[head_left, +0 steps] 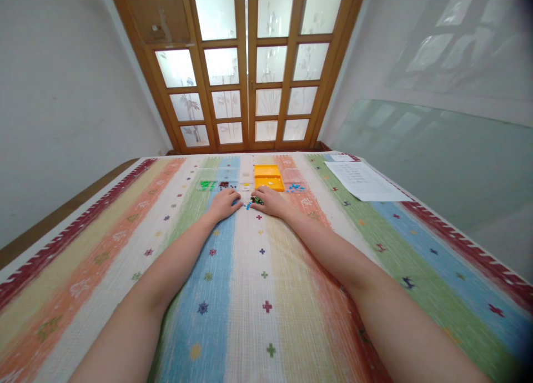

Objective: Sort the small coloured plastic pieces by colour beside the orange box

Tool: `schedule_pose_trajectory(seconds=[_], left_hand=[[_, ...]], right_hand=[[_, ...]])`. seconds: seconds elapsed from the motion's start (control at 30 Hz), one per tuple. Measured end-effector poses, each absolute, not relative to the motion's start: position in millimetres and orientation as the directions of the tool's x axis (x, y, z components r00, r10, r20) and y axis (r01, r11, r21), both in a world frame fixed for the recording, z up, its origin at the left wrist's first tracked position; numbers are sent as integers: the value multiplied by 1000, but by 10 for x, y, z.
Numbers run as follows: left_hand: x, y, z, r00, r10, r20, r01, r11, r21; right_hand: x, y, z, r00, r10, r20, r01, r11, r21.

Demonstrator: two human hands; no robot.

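Note:
My left hand (224,203) rests on the striped cloth with curled fingers. Thumb and fingertips point at a few small blue pieces (249,206) lying between the hands; what they pinch, if anything, is too small to make out. Opposite it, my right hand (271,201) curls its fingers around a small cluster of green and dark red pieces (256,200). The pieces are tiny and partly covered by the fingers, so their exact kind does not show. Just beyond the hands stands an open yellow-orange box (268,170).
Clear trays behind the hands hold green pieces (207,184), dark red pieces (225,184), yellow pieces (245,185) and, at right, blue pieces (295,187). Printed paper sheets (364,180) lie at the table's far right. A glass panel (437,166) leans along the right wall.

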State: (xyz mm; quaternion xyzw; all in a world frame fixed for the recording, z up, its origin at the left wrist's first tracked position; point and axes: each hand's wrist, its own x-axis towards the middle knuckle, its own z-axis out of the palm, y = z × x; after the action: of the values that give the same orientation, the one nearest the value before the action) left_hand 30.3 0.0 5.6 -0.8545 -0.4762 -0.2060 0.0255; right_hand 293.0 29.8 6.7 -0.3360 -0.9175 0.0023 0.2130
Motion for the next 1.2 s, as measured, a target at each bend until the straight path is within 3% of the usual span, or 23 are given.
schedule_pose_trajectory(seconds=[0.57,0.8,1.2], left_hand=[[459,-19,31,382,848,367,883,-452,125],[343,24,-20,420,825,377,838,-513,187],[108,1,72,557,759,336,713,-645,275]], right_hand=[[2921,348,-11,-660,631,408,616,765,-187],[2925,266,38,-727,560,397,534,825,-185],[2851,262,72,-732,596,329,585,798,-144]])
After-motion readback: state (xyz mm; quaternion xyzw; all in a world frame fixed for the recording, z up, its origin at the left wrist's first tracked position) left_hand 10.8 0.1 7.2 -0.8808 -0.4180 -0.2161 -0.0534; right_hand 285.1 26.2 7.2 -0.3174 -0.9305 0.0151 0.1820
